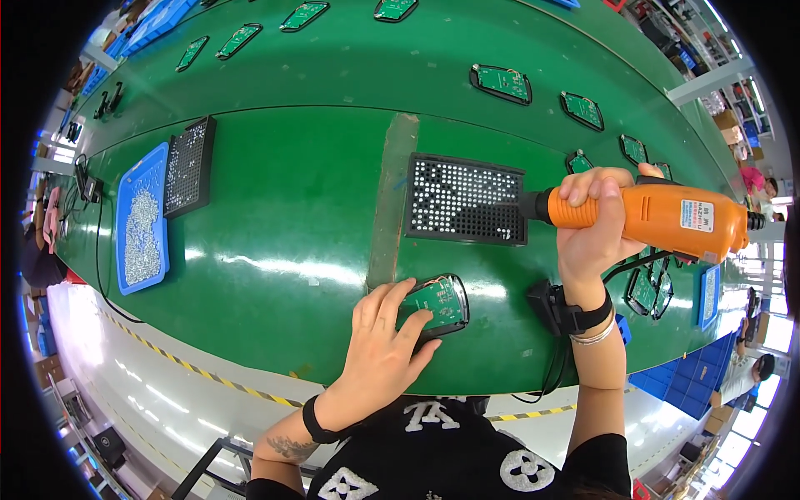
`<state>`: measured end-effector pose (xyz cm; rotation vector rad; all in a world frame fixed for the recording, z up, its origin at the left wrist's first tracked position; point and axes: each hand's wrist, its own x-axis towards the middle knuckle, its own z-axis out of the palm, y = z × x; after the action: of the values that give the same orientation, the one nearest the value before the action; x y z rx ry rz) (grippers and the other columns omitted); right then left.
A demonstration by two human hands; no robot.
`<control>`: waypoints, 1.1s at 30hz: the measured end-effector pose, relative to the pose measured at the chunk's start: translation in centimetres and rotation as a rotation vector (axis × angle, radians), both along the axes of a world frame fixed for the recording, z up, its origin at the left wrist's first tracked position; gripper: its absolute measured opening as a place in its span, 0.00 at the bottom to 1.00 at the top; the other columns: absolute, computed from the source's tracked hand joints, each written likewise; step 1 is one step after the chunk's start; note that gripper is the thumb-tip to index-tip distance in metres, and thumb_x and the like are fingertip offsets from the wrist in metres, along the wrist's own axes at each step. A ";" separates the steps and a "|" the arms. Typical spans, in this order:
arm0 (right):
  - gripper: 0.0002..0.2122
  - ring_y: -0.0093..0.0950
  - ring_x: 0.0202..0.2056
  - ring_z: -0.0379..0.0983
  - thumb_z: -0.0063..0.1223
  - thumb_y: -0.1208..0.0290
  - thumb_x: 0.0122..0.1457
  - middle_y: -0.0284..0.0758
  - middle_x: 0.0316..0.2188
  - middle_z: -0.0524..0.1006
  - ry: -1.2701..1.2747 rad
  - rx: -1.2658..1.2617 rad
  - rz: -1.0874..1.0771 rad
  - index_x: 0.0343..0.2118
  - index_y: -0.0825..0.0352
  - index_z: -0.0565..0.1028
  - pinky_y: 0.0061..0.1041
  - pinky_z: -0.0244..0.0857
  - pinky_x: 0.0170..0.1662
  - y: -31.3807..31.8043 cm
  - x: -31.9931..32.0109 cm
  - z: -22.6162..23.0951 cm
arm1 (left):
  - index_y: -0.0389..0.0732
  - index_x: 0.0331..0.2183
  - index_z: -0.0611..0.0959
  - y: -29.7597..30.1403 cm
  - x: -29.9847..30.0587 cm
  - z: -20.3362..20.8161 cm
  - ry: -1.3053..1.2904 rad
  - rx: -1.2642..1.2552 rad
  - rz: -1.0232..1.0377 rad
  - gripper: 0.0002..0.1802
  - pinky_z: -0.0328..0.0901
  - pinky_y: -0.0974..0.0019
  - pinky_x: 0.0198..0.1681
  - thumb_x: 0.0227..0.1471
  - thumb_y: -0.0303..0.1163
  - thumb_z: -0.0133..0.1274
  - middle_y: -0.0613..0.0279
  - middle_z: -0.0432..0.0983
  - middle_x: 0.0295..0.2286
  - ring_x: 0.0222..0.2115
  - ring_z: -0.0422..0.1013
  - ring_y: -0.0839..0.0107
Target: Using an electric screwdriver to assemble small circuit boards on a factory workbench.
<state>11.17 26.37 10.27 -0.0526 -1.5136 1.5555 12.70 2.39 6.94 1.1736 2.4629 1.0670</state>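
My right hand (593, 223) is wrapped round an orange electric screwdriver (654, 218), held sideways over the table. Its dark nose points left at the right edge of a black perforated screw tray (467, 238); where its tip ends is hard to tell. White-looking screw heads fill many of the tray's holes, mostly toward the left. Below the tray, a green circuit board (446, 302) sits in a black housing. My left hand (379, 346) grips this unit at its left side, with the index fingertip on the board and the thumb by the lower edge.
At left, a blue tray (125, 258) of loose screws stands beside another black perforated tray (202, 179). Several board units, among them one (502, 83), lie along the far side and at right. A black cable (567, 367) hangs near my right wrist. A blue crate (687, 379) stands at lower right.
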 end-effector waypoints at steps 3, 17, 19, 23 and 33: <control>0.16 0.24 0.20 0.62 0.41 0.81 0.55 0.33 0.22 0.65 0.025 -0.005 -0.004 0.46 0.63 0.56 0.28 0.62 0.26 0.0 0.0 0.2 | 0.40 0.33 0.78 -0.5 -0.2 -0.7 0.034 0.087 -0.024 0.16 0.53 0.51 0.49 0.35 0.25 0.60 0.51 0.64 0.47 0.47 0.59 0.51; 0.18 0.21 0.12 0.61 0.52 0.75 0.51 0.27 0.14 0.64 0.041 0.145 0.455 0.43 0.62 0.57 0.19 0.61 0.13 -5.7 7.9 4.9 | 0.41 0.35 0.79 0.0 0.1 -0.4 -0.039 0.087 0.096 0.19 0.47 0.54 0.52 0.34 0.24 0.60 0.62 0.71 0.42 0.46 0.62 0.60; 0.19 0.21 0.11 0.61 0.53 0.74 0.51 0.27 0.14 0.64 0.010 0.130 0.440 0.43 0.62 0.57 0.19 0.61 0.13 -6.2 8.7 4.4 | 0.41 0.35 0.79 0.1 -0.1 -0.7 -0.042 0.100 0.090 0.19 0.48 0.53 0.51 0.34 0.24 0.61 0.62 0.71 0.42 0.46 0.62 0.60; 0.21 0.21 0.10 0.62 0.55 0.72 0.51 0.27 0.13 0.65 -0.049 0.087 0.386 0.43 0.62 0.57 0.19 0.61 0.12 -6.8 9.5 3.7 | 0.40 0.35 0.77 0.0 -0.3 -1.2 -0.048 0.142 0.072 0.19 0.48 0.52 0.50 0.34 0.24 0.61 0.62 0.70 0.42 0.45 0.62 0.60; 0.20 0.20 0.12 0.64 0.56 0.68 0.52 0.26 0.14 0.65 -0.080 0.148 0.272 0.43 0.57 0.57 0.20 0.64 0.16 -8.0 9.5 2.9 | 0.41 0.32 0.77 -0.3 -0.4 -1.1 -0.093 0.166 0.065 0.18 0.49 0.58 0.50 0.32 0.21 0.60 0.64 0.70 0.42 0.45 0.62 0.60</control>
<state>20.62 18.33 13.15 0.1851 -1.7523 1.6634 12.32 2.11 5.81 1.0681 2.3944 1.3356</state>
